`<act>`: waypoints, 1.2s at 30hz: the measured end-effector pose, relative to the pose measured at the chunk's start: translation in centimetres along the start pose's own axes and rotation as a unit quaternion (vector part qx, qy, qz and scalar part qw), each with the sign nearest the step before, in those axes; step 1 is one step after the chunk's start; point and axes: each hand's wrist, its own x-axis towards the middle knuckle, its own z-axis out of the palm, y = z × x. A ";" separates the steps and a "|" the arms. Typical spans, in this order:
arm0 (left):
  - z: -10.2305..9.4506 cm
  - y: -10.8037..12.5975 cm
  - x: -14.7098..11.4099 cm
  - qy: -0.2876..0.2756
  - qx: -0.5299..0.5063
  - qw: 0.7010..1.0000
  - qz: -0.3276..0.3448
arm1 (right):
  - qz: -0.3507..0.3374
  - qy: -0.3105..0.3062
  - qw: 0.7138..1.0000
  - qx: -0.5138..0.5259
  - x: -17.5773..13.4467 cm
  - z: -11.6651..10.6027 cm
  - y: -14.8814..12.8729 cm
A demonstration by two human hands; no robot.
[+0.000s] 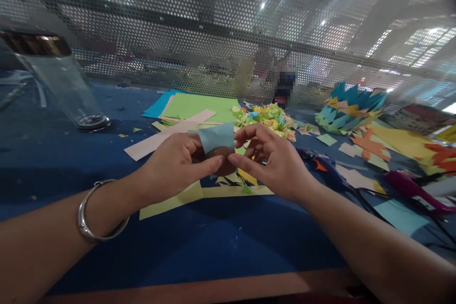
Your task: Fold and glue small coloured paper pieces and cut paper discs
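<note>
Nearest: left wrist w/ silver bangle point(101, 211), forearm over blue table point(213, 247); yellow-green paper strips point(199, 194) flat on table just below the hands.
Left hand point(174, 164): fingers curled, thumb and index pinched on light-blue paper piece point(216, 138) and brown round piece point(223, 161) beneath it.
Right hand point(274, 161): thumb and index closed on right edge of same blue paper; other fingers bent, loose.
Blue paper held above table at centre, between both hands, curved over the brown piece.
Right of hands: dark-handled tool point(320, 166), exact kind unclear; orange cut-outs point(370, 147); pink-handled tool point(413, 190).
Mid: pale strip point(167, 135); green sheet point(199, 107) on blue sheets; heap of small folded coloured bits point(267, 118).
Far: clear glass jar point(60, 80) at left; blue-yellow spiky paper form point(349, 107) at right; perforated screen point(228, 33) behind.
</note>
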 end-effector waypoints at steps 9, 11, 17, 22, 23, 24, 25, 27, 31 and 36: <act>1.8 -0.5 0.0 -0.001 -0.241 0.969 -0.050 | 0.061 -0.001 0.993 0.103 0.4 -0.4 -0.9; 1.9 -0.5 0.2 0.012 -0.248 0.967 -0.054 | 0.060 -0.006 0.995 0.083 0.6 -1.3 -0.7; 0.9 -0.6 0.5 0.129 -0.140 0.981 -0.040 | 0.097 -0.085 0.956 -0.264 1.1 -5.8 2.3; 0.8 -0.5 0.5 0.143 -0.077 0.986 -0.024 | 0.164 -0.235 0.883 -0.372 0.9 -7.3 3.5; 0.9 -0.5 0.5 0.135 -0.079 0.987 -0.026 | 0.167 -0.246 0.879 -0.372 0.9 -7.2 3.5; 1.0 -0.5 0.5 0.126 -0.083 0.988 -0.029 | 0.170 -0.254 0.877 -0.370 0.8 -7.1 3.4; 1.1 -0.4 0.5 0.119 -0.085 0.989 -0.033 | 0.173 -0.259 0.877 -0.367 0.8 -6.8 3.2; 1.3 -0.3 0.4 0.110 -0.081 0.990 -0.040 | 0.183 -0.262 0.875 -0.362 0.8 -6.4 2.9; 1.3 0.0 0.3 0.079 -0.077 0.993 -0.046 | 0.182 -0.264 0.872 -0.369 1.0 -5.8 2.6; 1.2 -0.3 0.3 0.032 -0.115 0.991 -0.053 | 0.189 -0.257 0.863 -0.391 1.0 -5.2 3.0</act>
